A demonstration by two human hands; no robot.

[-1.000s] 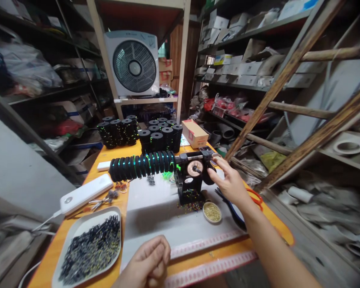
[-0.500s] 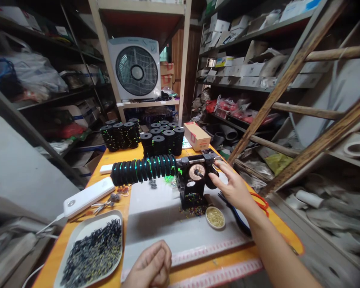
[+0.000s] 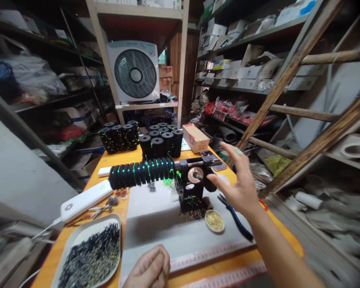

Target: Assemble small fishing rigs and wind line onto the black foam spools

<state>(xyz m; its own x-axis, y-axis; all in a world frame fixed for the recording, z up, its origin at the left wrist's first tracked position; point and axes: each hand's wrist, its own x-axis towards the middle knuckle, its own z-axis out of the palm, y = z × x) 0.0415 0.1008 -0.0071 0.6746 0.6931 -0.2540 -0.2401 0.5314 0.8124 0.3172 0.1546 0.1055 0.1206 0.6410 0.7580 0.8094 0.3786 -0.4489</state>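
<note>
A black hand-cranked winding device (image 3: 189,198) stands on a white board (image 3: 156,236). From its left side sticks out a row of black ridged foam spools (image 3: 142,173) wound with shiny green-blue line. My right hand (image 3: 240,186) is raised at the device's right end, thumb and fingers spread, with nothing visible between them. My left hand (image 3: 151,266) is closed near the board's front edge, fingers pressed together; whatever they hold, if anything, is hidden. A small white dish (image 3: 214,221) of tiny gold pieces and blue-black pliers (image 3: 237,219) lie below my right hand.
A pale tray (image 3: 85,230) of small dark metal parts sits left, beside a white power bank (image 3: 87,200). Upright black spools (image 3: 162,140) and a cardboard box (image 3: 195,138) stand behind. A box fan (image 3: 135,72) and wooden ladder (image 3: 270,108) are beyond the table.
My right hand has lifted off the device's right end and spread its fingers wider. My left hand stays closed in nearly the same place. The view has shifted slightly.
</note>
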